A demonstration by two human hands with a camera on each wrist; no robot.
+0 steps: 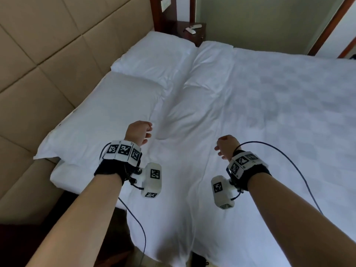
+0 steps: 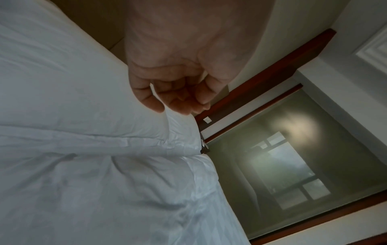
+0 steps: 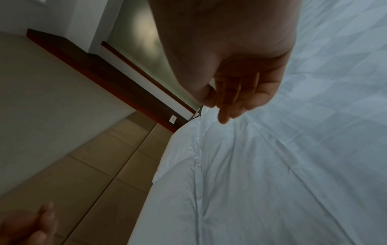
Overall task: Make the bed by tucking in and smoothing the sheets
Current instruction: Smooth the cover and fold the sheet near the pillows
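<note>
1 bed [image 1: 250, 170], white throughout, its long axis running from the padded beige headboard [image 1: 38, 64] on the left toward the right side of the head view.

2 pillows: the near pillow [image 1: 107, 116] and the far pillow [image 1: 154, 54], laid side by side along the headboard, each with its long side parallel to it.

1 top sheet [image 1: 289, 103], white with a faint woven checker pattern, spread flat over most of the mattress. Its upper portion [image 1: 202, 78] beside the pillows is plain and creased, with 1 shallow valley of wrinkles running away from the viewer between the pillows and the patterned part. The near edge hangs over the bedside in soft folds.

2 hands, both held above the sheet near the bedside, apart from each other and touching nothing. The left hand [image 1: 139, 132] has fingers loosely curled and grips nothing; the right hand [image 1: 226, 146] likewise hangs relaxed, fingers lightly bent, nothing in it.

2 wrist bands with black-and-white markers, 1 on each forearm, each carrying a white camera block and a dark cable.

1 dark wooden nightstand [image 1: 198, 33] beyond the far pillow, bearing 2 white remotes [image 1: 192, 28].
</note>
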